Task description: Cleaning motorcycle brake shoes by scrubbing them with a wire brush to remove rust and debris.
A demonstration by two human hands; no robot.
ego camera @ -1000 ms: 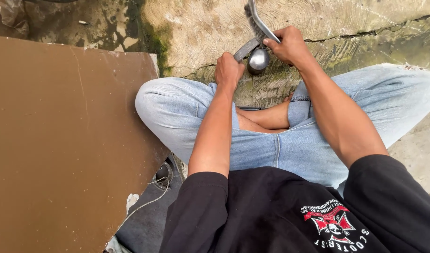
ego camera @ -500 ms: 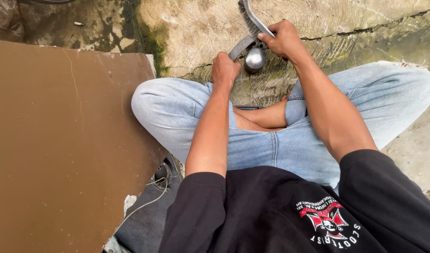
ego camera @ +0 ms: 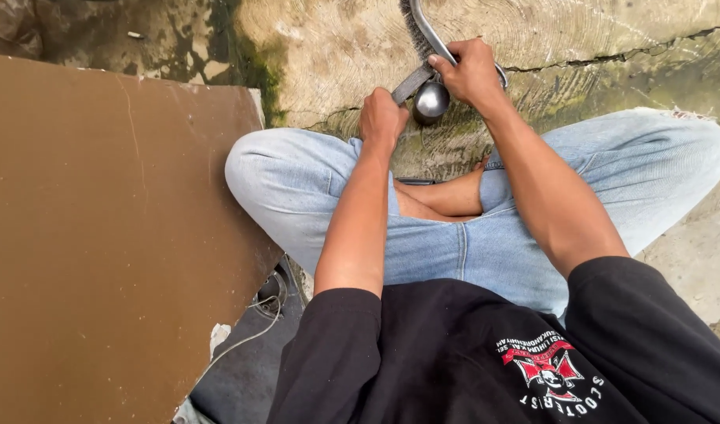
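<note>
Above the crossed legs, right hand [ego camera: 474, 74] fingers grip the curved metal bar [ego camera: 432, 35]; left hand [ego camera: 382, 119] fingers clasp its flat end.

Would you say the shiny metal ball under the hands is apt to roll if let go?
Probably: the metal ball looks smooth and round, so likely slippery. It seems joined to the curved metal bar held by the right hand, which may stop rolling. Likely stiff.

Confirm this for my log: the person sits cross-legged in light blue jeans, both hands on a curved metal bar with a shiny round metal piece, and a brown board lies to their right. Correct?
Not quite. The brown board lies to the person's left, as the head view shows. The rest holds: light blue jeans, cross-legged, left hand and right hand on the curved metal bar with its shiny round metal piece.
</note>
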